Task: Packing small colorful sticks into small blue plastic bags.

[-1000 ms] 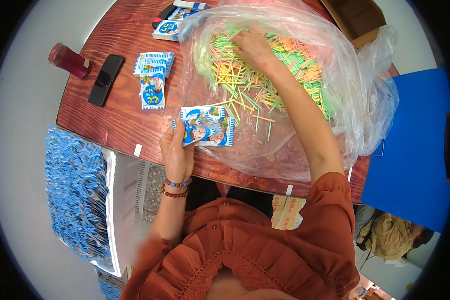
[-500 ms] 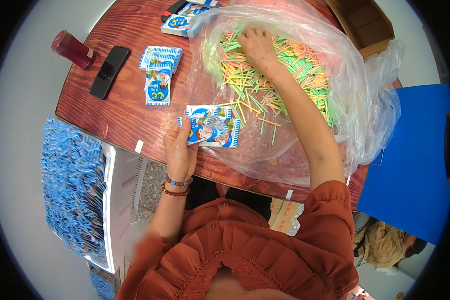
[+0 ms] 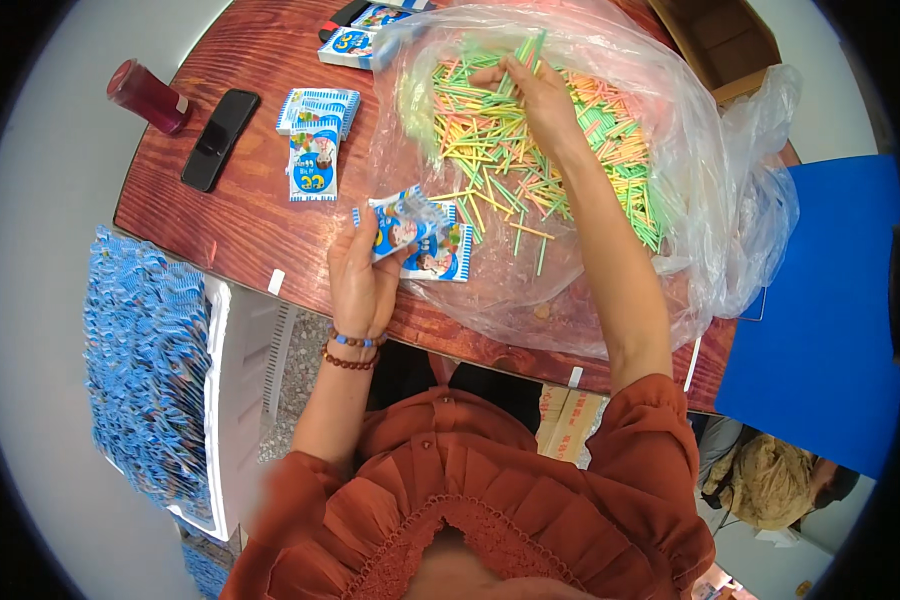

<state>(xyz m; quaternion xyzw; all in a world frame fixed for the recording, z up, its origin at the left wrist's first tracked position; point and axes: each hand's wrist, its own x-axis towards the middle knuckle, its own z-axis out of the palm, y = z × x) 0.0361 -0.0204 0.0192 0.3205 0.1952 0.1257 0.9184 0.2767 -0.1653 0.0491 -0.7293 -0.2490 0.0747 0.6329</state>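
Gripping a small blue-and-white plastic packet (image 3: pixel 398 234) in the left hand (image 3: pixel 361 278), near the front edge of the red-brown wooden worktop (image 3: pixel 250 190); pinching thin green sticks (image 3: pixel 540 45) in the right hand (image 3: pixel 547 103), above a heap of pink, yellow and green sticks (image 3: pixel 610 145) in a see-through plastic bag (image 3: pixel 505 305), nearer the back edge

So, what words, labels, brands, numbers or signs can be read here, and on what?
I won't copy print, but it stands here:
Packet in the left hand: print on blue, partly blurred.
Front table packet: large yellow print on blue.
Carton: red print on tan.
Bottle: label too small.
Packets in white box: too small.
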